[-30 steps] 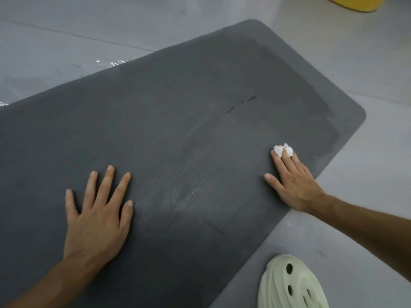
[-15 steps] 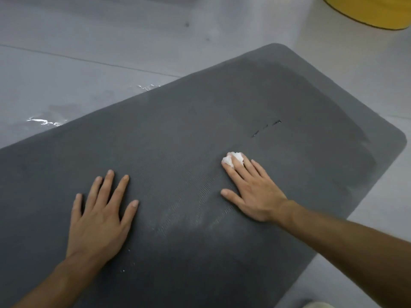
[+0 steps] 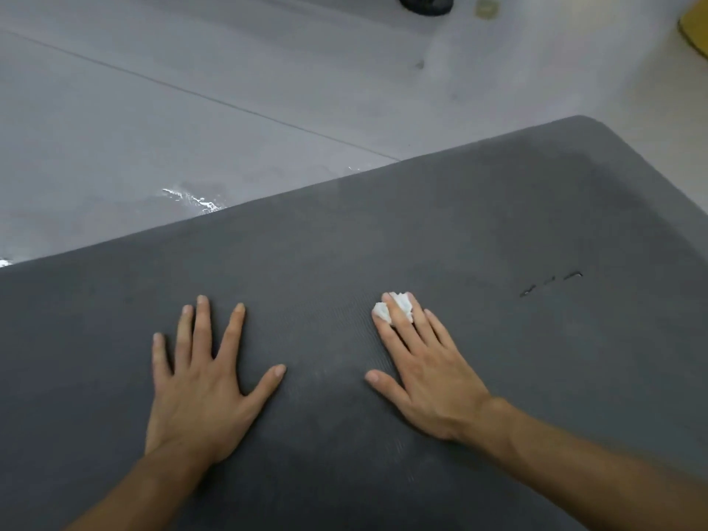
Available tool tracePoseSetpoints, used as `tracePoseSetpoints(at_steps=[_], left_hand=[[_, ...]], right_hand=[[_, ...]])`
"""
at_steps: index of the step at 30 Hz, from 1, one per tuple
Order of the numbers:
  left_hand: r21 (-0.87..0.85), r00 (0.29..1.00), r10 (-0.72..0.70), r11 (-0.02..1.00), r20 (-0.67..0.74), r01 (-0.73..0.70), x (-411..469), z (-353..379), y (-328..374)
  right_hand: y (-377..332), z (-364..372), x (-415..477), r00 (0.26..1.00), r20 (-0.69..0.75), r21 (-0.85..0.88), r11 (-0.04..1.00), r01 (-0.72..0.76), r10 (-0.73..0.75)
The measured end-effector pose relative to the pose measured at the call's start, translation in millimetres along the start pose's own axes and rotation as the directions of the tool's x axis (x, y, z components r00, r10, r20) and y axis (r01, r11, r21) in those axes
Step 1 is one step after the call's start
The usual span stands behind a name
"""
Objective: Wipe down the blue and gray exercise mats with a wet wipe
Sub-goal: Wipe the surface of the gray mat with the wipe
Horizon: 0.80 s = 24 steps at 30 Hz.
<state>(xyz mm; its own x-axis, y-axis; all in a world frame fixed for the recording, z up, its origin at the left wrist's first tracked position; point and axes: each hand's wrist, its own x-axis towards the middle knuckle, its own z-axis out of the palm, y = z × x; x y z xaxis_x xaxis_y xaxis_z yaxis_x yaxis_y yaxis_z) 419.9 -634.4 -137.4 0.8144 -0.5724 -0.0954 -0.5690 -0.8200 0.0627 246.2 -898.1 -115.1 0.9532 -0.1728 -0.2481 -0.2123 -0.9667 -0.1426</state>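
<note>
A dark gray exercise mat [image 3: 479, 224] lies flat on the floor and fills the lower part of the head view. My left hand [image 3: 203, 381] rests palm down on it with the fingers spread. To its right, my right hand [image 3: 421, 369] lies flat on the mat and presses a small crumpled white wet wipe [image 3: 398, 310] under its straight fingertips. Three short dark marks [image 3: 549, 282] show on the mat to the right of the wipe. No blue mat is in view.
Pale gray floor [image 3: 191, 109] stretches beyond the mat, with a wet shiny patch [image 3: 191, 199] near the mat's far edge. A black round object [image 3: 425, 3] sits at the top edge. A yellow object [image 3: 695, 30] shows at the top right corner.
My right hand has slid the wipe leftward across the mat, from near its right edge towards my left hand. The left hand has stayed flat on the mat. The view has shifted left.
</note>
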Motion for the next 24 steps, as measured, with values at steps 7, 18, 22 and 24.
tracePoseSetpoints(at_steps=[7, 18, 22, 24], left_hand=[[0.026, 1.000, 0.020, 0.999, 0.000, -0.020, 1.0, -1.2, 0.4], [0.008, 0.999, 0.037, 0.999, 0.002, -0.037, 2.0, -2.7, 0.7], [0.000, 0.999, 0.037, 0.999, 0.004, -0.037, 3.6, -2.5, 0.8], [-0.003, 0.999, 0.041, 0.999, 0.004, -0.041, 3.2, -2.9, 0.3]], right_hand=[[51.7, -22.8, 63.7, 0.992, -0.047, -0.013, 0.993, -0.120, 0.120], [-83.7, -37.6, 168.4, 0.993, 0.000, 0.141, 0.983, 0.115, -0.116], [-88.6, -36.8, 182.7, 0.976, -0.001, 0.082, 0.973, 0.215, -0.216], [-61.9, -41.1, 192.1, 0.985, -0.027, 0.041, 0.984, 0.174, -0.173]])
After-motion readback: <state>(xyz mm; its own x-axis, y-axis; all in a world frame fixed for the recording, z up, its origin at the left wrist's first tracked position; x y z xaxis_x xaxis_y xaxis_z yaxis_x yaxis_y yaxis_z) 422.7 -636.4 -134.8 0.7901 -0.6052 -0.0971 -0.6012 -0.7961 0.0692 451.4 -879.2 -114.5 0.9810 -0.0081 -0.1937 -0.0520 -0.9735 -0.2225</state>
